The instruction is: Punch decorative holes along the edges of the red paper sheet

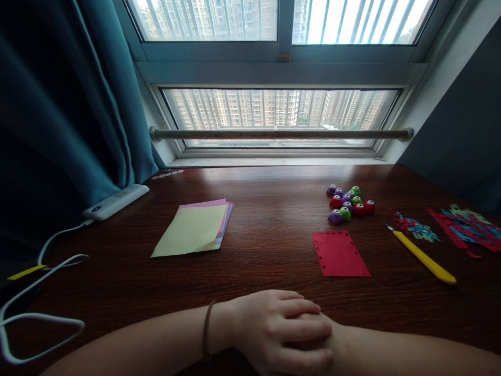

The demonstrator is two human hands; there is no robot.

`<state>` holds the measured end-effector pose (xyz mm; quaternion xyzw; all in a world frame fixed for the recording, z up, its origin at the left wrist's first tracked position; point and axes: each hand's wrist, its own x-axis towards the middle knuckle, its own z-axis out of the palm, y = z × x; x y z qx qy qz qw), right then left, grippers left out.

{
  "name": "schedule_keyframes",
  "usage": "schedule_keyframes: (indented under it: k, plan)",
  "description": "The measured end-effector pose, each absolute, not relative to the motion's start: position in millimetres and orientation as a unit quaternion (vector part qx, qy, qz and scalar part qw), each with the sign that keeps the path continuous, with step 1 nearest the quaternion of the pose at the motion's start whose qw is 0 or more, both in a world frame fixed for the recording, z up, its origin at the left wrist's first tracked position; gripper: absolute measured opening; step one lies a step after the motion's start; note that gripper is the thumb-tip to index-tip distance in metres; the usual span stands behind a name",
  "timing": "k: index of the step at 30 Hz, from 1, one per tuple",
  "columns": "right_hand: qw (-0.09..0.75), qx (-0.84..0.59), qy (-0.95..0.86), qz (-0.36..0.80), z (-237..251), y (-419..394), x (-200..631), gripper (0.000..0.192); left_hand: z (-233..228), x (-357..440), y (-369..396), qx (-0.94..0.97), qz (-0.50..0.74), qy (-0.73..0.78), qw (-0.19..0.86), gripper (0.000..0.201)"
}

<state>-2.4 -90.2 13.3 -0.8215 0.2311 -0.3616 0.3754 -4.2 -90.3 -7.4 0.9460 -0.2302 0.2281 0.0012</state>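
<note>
My left hand [279,331] lies across my right hand [337,334] at the table's front edge, its fingers slightly apart. Most of my right hand, fingers included, is hidden under it. A brown band circles my left wrist. Just beyond my hands is a small red paper sheet [341,256] with holes along its top and left edges. To its right rests a yellow craft knife [425,257], blade tip pointing away. A stack of coloured paper [191,230], pale yellow on top, lies to the left. Neither hand touches any of these.
Several small purple, green and red pieces [346,201] with round white tops cluster behind the red sheet. Tiny paper bits [417,227] and cut paper strips [469,227] lie at the right. A white device [116,202] with a white cable [43,316] sits by the curtain [74,104].
</note>
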Motion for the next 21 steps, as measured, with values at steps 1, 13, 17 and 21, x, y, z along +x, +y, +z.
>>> schedule_keyframes:
  k: [1, 13, 17, 21]
  plan:
    - [0.376, -0.823, 0.229, -0.36, 13.6, -90.6, -2.8, 0.036, -7.4, -4.2, -90.3, 0.946, 0.225, -0.231, 0.0, 0.029]
    - [0.407, -0.809, 0.234, -0.354, 12.9, -91.5, -3.5, 0.039, -10.6, -3.3, -89.4, 0.944, 0.238, -0.23, 0.006, 0.029]
    - [0.391, -0.82, 0.227, -0.351, 14.3, -91.5, -4.0, 0.038, -11.5, -3.8, -89.5, 0.942, 0.244, -0.231, 0.007, 0.029]
    - [0.373, -0.829, 0.226, -0.351, 14.9, -91.1, -3.3, 0.037, -10.6, -3.9, -89.8, 0.942, 0.242, -0.233, 0.004, 0.03]
